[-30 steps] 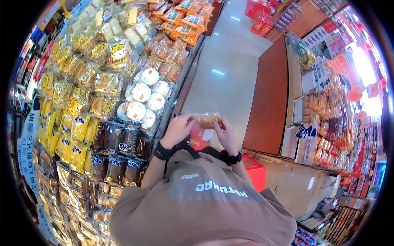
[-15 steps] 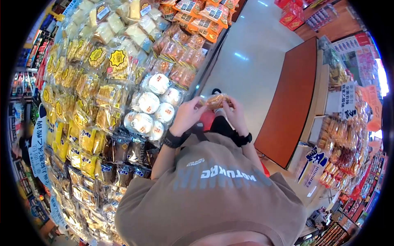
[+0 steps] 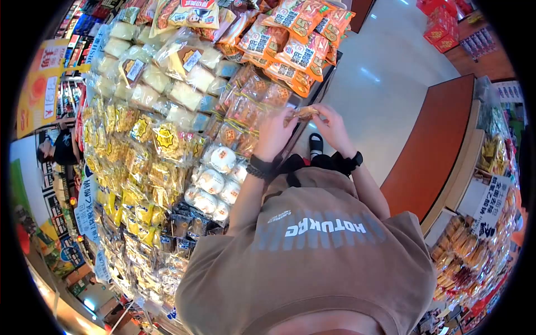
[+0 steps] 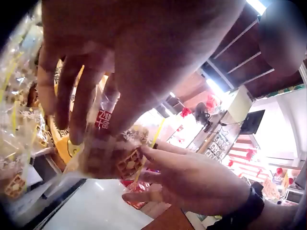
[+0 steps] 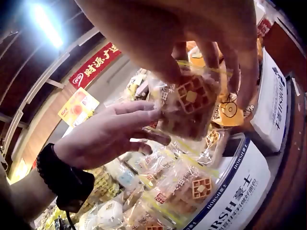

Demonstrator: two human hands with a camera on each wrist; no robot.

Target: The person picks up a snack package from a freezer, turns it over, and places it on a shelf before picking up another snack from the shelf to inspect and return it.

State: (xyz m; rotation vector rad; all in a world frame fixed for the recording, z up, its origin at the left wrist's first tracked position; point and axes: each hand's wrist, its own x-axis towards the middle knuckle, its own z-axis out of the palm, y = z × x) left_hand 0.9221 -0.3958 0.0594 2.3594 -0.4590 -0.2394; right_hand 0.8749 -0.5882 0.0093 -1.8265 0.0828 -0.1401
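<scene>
Holding a waffle packet (image 3: pixel 305 113) up at the upper centre of the head view, I pinch one end in my left hand (image 3: pixel 274 134) and the other in my right hand (image 3: pixel 333 129). Similar packs (image 3: pixel 240 117) lie just to its left in the frame, below the orange bags (image 3: pixel 301 50).

In the left wrist view my left hand looms across the top, its fingers bent down onto the packet at lower left of centre. My right hand reaches in from the right and pinches the edge near a yellow strip (image 4: pixel 158 132); a light grip on that seam should, I judge, spare the waffles, which would likely crumble if squeezed.

In the right wrist view the packet sits at the centre, its waffle print towards the camera. My right hand curls over its top; my left touches its left edge. Level ends and slack film would probably serve best for handling it.
</scene>
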